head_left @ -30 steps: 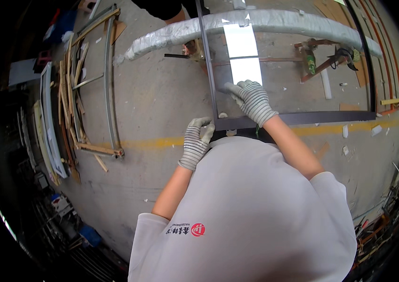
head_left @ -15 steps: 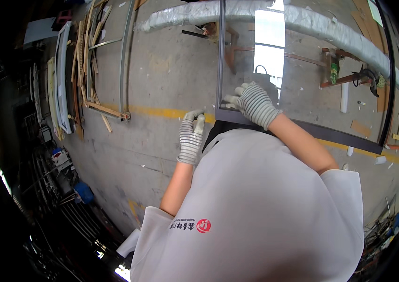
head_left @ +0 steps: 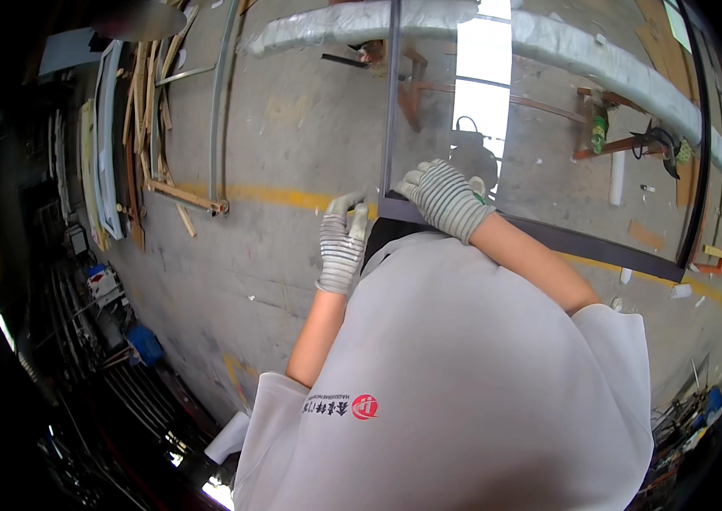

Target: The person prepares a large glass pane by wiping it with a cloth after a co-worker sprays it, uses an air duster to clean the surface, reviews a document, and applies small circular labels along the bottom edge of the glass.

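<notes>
A large glass panel in a dark grey frame lies before me, its near left corner close to my body. My right hand, in a grey-and-white striped glove, rests at that corner, over the glass and the inner edge of the frame. Its fingers are bent and pressed together; their undersides are hidden. A small bit of green shows beside it, too little to name. Just left of the corner is my left hand, gloved alike, apart from the frame. Its fingers are loosely bent, with a gap to the thumb and nothing visible between them.
Beyond and beneath the glass runs a long plastic-wrapped bundle. Reddish metal stands, one with a green bottle, show through the pane. Wooden strips and a pale frame lie to the left. A yellow line crosses the concrete floor.
My right hand has shifted slightly left towards the frame's corner, and its spread fingers have drawn together. My left hand stays nearly in place. The whole view has shifted a little.
</notes>
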The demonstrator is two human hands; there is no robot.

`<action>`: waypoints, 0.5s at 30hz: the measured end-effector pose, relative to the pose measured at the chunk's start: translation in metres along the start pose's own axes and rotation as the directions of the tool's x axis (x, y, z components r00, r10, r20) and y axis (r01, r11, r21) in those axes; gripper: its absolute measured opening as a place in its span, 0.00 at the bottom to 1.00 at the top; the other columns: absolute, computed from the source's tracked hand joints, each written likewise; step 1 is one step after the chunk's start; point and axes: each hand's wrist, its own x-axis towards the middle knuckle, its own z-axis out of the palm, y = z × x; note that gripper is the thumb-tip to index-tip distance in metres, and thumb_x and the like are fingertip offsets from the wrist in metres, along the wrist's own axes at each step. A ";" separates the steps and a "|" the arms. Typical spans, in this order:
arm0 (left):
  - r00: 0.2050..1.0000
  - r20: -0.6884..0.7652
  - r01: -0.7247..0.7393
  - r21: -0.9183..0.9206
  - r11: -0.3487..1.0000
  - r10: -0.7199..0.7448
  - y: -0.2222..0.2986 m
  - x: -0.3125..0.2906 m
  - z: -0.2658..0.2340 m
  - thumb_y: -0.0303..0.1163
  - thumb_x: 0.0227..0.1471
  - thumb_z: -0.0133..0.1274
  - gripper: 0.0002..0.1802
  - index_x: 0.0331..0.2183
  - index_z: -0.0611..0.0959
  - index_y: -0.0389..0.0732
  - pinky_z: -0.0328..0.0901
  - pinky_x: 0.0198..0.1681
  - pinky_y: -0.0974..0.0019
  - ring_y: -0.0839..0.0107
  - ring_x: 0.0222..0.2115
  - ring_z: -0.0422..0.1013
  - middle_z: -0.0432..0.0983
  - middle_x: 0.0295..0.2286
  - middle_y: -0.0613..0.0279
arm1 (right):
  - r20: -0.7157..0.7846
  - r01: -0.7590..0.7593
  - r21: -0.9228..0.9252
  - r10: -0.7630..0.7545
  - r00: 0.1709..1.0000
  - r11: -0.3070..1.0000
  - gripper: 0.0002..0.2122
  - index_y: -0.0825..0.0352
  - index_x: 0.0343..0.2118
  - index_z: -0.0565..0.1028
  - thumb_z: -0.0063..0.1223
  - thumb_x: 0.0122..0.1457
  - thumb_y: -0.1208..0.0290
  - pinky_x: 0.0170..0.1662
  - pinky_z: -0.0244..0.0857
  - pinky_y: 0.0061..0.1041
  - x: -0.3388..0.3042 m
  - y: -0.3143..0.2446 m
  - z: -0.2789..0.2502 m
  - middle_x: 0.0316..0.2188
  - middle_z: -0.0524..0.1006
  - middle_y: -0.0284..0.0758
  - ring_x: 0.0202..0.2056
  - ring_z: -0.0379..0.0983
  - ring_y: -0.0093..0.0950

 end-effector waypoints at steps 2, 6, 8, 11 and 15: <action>0.992 -0.015 -0.120 0.177 0.977 0.125 0.013 0.001 -0.002 0.31 0.50 0.50 0.13 0.38 0.77 0.36 0.61 0.45 0.62 0.58 0.38 0.67 0.72 0.35 0.52 | 0.034 -0.071 0.217 0.065 0.997 0.974 0.10 0.64 0.35 0.76 0.48 0.52 0.69 0.41 0.63 0.30 -0.003 0.003 -0.014 0.31 0.75 0.37 0.37 0.71 0.33; 0.879 0.133 -0.475 0.322 0.819 0.457 0.034 0.014 0.008 0.31 0.47 0.52 0.14 0.38 0.76 0.37 0.58 0.49 0.59 0.53 0.41 0.66 0.71 0.36 0.51 | -0.061 -0.169 0.759 0.327 0.943 0.629 0.11 0.70 0.35 0.76 0.49 0.54 0.68 0.43 0.64 0.27 -0.023 0.011 -0.029 0.32 0.76 0.39 0.37 0.72 0.34; 0.764 0.294 -0.645 0.338 0.685 0.574 0.052 0.020 0.011 0.31 0.47 0.52 0.14 0.38 0.76 0.38 0.58 0.50 0.57 0.52 0.41 0.65 0.71 0.36 0.50 | -0.097 -0.242 0.782 0.495 0.863 0.574 0.10 0.68 0.33 0.76 0.50 0.52 0.68 0.39 0.65 0.31 -0.040 0.013 -0.034 0.29 0.76 0.41 0.33 0.73 0.37; 0.741 0.486 -0.660 0.400 0.636 0.463 0.058 0.016 0.025 0.33 0.48 0.52 0.14 0.38 0.76 0.38 0.59 0.49 0.57 0.57 0.41 0.67 0.73 0.35 0.53 | -0.106 -0.377 0.759 0.672 0.733 0.531 0.10 0.68 0.30 0.75 0.49 0.54 0.66 0.33 0.65 0.30 -0.072 0.012 -0.047 0.23 0.75 0.40 0.27 0.72 0.34; 0.666 0.741 0.608 -0.604 0.515 0.084 0.090 0.014 0.030 0.38 0.53 0.47 0.16 0.36 0.77 0.34 0.63 0.46 0.62 0.66 0.38 0.71 0.75 0.34 0.57 | -0.181 -0.211 0.892 0.743 0.644 0.400 0.13 0.68 0.30 0.75 0.47 0.58 0.61 0.26 0.66 0.21 -0.113 0.021 -0.028 0.18 0.72 0.30 0.26 0.69 0.20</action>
